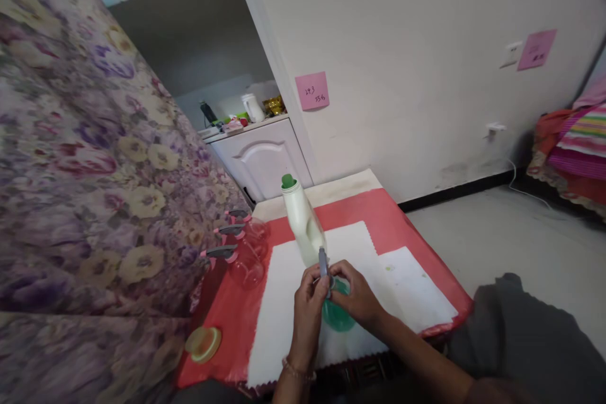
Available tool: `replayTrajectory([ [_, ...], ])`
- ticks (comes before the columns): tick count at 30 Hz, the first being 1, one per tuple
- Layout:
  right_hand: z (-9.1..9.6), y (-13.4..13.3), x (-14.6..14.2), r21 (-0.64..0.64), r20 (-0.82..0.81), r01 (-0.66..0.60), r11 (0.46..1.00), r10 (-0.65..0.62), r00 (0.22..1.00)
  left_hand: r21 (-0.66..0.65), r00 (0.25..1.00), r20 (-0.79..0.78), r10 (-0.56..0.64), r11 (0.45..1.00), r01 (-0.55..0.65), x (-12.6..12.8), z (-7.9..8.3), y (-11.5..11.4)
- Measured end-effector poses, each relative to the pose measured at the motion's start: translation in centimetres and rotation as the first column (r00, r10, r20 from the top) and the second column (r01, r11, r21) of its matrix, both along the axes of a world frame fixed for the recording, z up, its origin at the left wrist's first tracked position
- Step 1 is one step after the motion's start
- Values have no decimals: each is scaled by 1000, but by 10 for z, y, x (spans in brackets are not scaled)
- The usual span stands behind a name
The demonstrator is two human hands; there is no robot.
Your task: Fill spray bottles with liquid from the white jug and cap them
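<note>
A spray bottle [338,320] with green liquid in its lower part stands on the white cloth in front of me. My left hand [307,303] is closed around its grey trigger head [323,262]. At the neck, the fingers of my right hand [358,298] wrap round the bottle just below that head; the neck itself is mostly hidden. Just beyond my hands stands a pale green detergent jug [298,218], its cap off and a darker green spout [288,181] showing at the mouth.
Several clear spray bottles [246,265] with grey and pink heads stand at the table's left. A round yellowish lid [203,344] lies at the near left on the red cover [227,347]. White cloths [279,328] cover the middle. A floral curtain [95,170] hangs close on the left.
</note>
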State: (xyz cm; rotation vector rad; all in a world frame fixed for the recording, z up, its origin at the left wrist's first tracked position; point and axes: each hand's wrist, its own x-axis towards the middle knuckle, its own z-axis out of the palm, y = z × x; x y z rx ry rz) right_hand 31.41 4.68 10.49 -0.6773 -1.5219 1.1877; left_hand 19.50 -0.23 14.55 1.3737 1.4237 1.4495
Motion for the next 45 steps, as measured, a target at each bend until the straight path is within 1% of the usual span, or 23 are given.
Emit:
replayTrajectory([
  [3, 1, 4, 9, 108, 52, -104, 989, 99, 994, -8, 1000, 2, -4, 1000, 4, 0, 0, 0],
  [5, 3, 5, 12, 121, 62, -158, 980, 152, 986, -10, 1000, 6, 1, 1000, -1, 1, 0, 0],
  [7, 4, 4, 11, 71, 42, -145, 987, 143, 989, -12, 1000, 13, 5, 1000, -5, 1, 0, 0],
  [9, 3, 2, 6, 1, 8, -89, 996, 89, 996, -11, 1000, 22, 4, 1000, -4, 1, 0, 1],
  [11, 2, 1, 1, -34, -9, -41, 999, 41, 999, -5, 1000, 29, 5, 1000, -5, 1, 0, 1],
  [13, 1, 2, 0, -7, -1, -27, 1000, 27, 1000, -1, 999, 29, 16, 1000, -16, 1, 1, 1],
  [14, 1, 3, 1, 21, 6, -40, 999, 40, 999, -1, 999, 28, 23, 1000, -23, 2, 2, 1],
  [16, 1, 6, 5, 78, 11, -98, 992, 97, 995, -4, 999, 23, 35, 999, -35, 2, 3, 1],
  [18, 0, 8, 8, 94, -1, -140, 986, 140, 990, -8, 999, 18, 40, 999, -40, 2, 3, 0],
  [20, 0, 7, 8, 41, -6, -124, 991, 125, 992, -13, 999, 14, 34, 999, -34, 2, 4, -1],
  [22, -1, 4, 7, -33, -11, -72, 997, 72, 997, -12, 1000, 13, 23, 1000, -23, 3, 4, -1],
  [24, 0, 3, 5, -68, -25, -46, 997, 44, 999, -9, 1000, 12, 15, 1000, -15, 3, 5, -1],
  [27, 3, 3, 8, -12, -13, -61, 998, 61, 998, -19, 1000, 5, 23, 1000, -23, 3, 5, -2],
  [30, 3, 8, 13, 61, 23, -127, 990, 126, 992, -27, 1000, 6, 22, 999, -22, 3, 6, -2],
  [32, 2, 9, 14, 71, 26, -168, 983, 166, 986, -22, 1000, 14, 21, 1000, -21, 3, 5, -1],
  [34, -1, 9, 12, 54, 23, -153, 987, 151, 988, -14, 999, 13, 30, 999, -30, 4, 5, -1],
  [37, -3, 6, 5, 2, 16, -66, 998, 66, 998, 0, 999, -4, 46, 999, -46, 4, 5, 0],
  [39, -2, 4, 3, -4, 11, -42, 999, 42, 999, 3, 999, -10, 46, 999, -46, 5, 6, 0],
  [45, 5, 5, 9, 102, 16, -124, 987, 123, 992, -11, 999, -3, 40, 999, -40, 6, 9, -4],
])
